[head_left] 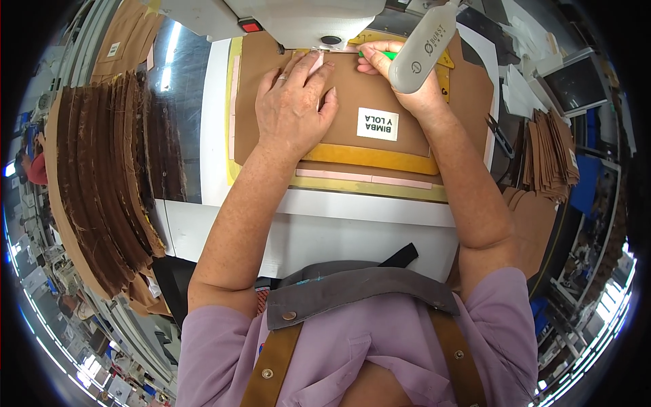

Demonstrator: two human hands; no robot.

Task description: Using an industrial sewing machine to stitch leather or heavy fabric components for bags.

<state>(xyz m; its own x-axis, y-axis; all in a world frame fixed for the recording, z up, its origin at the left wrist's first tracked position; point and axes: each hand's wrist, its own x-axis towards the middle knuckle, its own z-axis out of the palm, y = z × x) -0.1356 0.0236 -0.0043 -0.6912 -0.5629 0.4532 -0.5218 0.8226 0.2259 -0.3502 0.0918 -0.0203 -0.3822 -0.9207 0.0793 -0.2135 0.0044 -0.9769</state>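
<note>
My left hand (293, 105) lies on a brown flat panel (376, 91), fingers flat and a little apart under the white machine head (305, 20), touching a small pale pink piece (315, 63). At the panel's upper right, my right hand (410, 85) pinches a slim green tool (366, 54), partly hidden by a grey paddle-shaped fixture (427, 44). A white label (377, 124) is on the panel. Yellow template strips (366, 156) border it, with pale pink strips (332, 175) below on a yellowish board.
Stacks of frayed brown pieces (102, 176) sit at left and brown cut pieces (542, 149) at right. Black-handled snips or pliers (500, 136) lie beside the board. A screen (569, 80) stands upper right. A worker in red (37, 169) is at far left.
</note>
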